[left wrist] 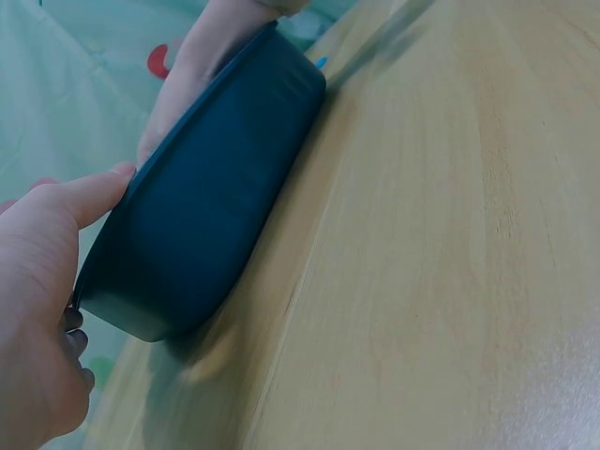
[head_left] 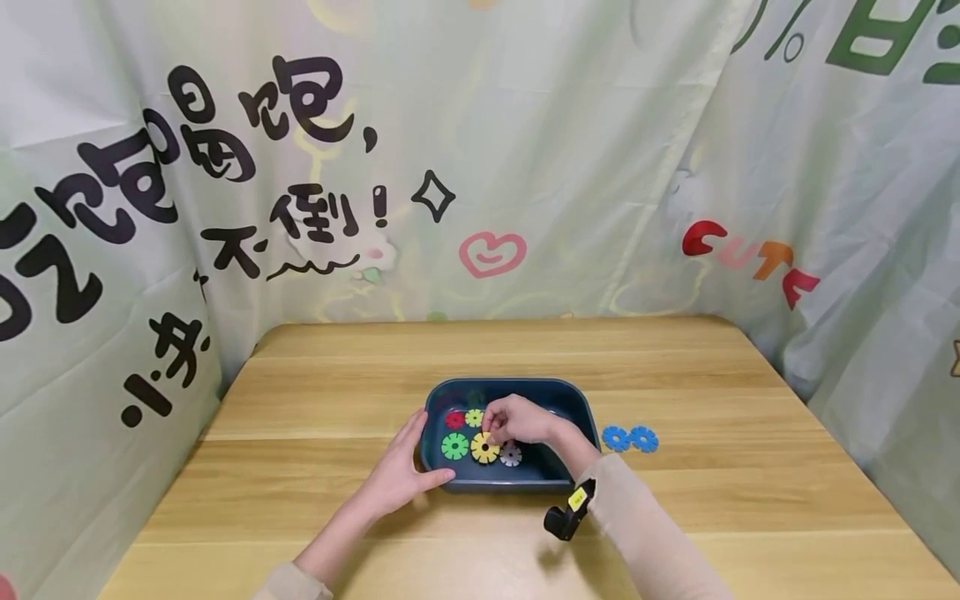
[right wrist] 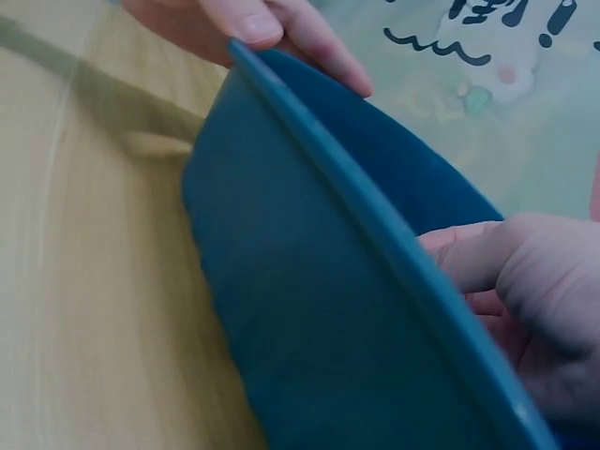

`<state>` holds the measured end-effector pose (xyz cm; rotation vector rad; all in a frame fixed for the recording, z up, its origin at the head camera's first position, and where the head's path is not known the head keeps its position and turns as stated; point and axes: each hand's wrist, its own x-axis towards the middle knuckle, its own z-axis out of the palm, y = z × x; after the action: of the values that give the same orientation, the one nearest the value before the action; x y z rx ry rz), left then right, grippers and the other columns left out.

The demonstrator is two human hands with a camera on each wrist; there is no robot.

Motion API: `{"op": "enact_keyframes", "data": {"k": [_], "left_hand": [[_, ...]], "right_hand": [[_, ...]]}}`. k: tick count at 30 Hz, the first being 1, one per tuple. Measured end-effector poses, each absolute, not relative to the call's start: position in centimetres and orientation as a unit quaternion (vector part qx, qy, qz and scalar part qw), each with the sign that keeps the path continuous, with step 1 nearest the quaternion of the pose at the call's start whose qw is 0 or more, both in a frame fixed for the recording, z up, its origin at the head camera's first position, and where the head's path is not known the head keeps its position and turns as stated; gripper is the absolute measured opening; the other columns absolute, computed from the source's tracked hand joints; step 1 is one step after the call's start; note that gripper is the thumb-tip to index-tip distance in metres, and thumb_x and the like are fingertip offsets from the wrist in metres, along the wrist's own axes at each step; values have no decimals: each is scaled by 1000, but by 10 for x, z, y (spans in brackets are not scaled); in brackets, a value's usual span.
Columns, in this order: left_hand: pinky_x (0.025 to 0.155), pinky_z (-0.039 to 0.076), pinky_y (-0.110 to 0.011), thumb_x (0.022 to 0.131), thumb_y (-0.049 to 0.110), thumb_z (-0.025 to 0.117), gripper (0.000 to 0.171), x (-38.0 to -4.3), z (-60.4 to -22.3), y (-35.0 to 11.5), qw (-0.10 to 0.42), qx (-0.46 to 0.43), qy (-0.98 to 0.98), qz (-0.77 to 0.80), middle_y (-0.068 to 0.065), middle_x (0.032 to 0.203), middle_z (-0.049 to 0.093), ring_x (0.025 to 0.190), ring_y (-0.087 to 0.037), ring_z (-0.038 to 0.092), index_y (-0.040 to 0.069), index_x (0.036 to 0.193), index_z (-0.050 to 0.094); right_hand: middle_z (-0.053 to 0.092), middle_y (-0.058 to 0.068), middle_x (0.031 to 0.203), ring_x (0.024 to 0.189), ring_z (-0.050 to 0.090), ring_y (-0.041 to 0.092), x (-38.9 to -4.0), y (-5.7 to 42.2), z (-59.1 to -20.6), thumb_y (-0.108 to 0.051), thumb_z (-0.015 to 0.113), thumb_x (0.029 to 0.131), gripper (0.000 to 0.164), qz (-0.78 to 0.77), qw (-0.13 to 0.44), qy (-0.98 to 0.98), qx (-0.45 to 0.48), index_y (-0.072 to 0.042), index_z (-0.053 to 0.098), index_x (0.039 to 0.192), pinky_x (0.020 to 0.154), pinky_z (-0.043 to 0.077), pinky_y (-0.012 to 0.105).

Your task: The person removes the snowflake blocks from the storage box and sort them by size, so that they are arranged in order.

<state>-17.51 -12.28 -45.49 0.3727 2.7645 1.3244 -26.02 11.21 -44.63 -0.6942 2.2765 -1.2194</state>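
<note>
A dark blue rectangular basin (head_left: 510, 485) stands on the wooden table. My left hand (head_left: 399, 473) holds its left end, thumb at the near rim and fingers along the left side; the left wrist view shows the thumb (left wrist: 98, 192) at the rim. Inside the basin, my right hand (head_left: 521, 421) pinches a yellow snowflake disc (head_left: 485, 450) at its upper edge. Around that disc lie a green disc (head_left: 454, 446), a red disc (head_left: 455, 419), a yellow-green disc (head_left: 474, 417) and a pale lilac disc (head_left: 512, 454). The basin's wall (right wrist: 300, 262) hides the discs in the right wrist view.
Two blue snowflake discs (head_left: 630, 438) lie side by side on the table (head_left: 720, 500), right of the basin. A black wrist camera (head_left: 567, 515) hangs under the right wrist, close to the basin's near edge. A printed curtain (head_left: 570, 167) rises behind the table.
</note>
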Motion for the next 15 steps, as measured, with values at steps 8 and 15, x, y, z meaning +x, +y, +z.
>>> {"op": "enact_keyframes", "data": {"k": [8, 15], "left_hand": [[103, 26, -56, 73, 36, 78, 96, -177, -456, -122, 23, 117, 897, 425, -17, 150, 23, 135, -37, 24, 0, 145, 26], [102, 27, -57, 72, 37, 79, 97, -178, -456, -122, 24, 115, 900, 420, -16, 150, 23, 135, -37, 24, 0, 144, 27]], "right_hand": [[58, 6, 75, 70, 59, 17, -259, 127, -434, -2, 63, 86, 8, -507, 208, 807, -221, 2, 59, 92, 65, 55, 34], [57, 7, 79, 71, 60, 18, -254, 148, -421, -2, 62, 86, 14, -550, 183, 792, -192, 6, 56, 96, 68, 54, 39]]}}
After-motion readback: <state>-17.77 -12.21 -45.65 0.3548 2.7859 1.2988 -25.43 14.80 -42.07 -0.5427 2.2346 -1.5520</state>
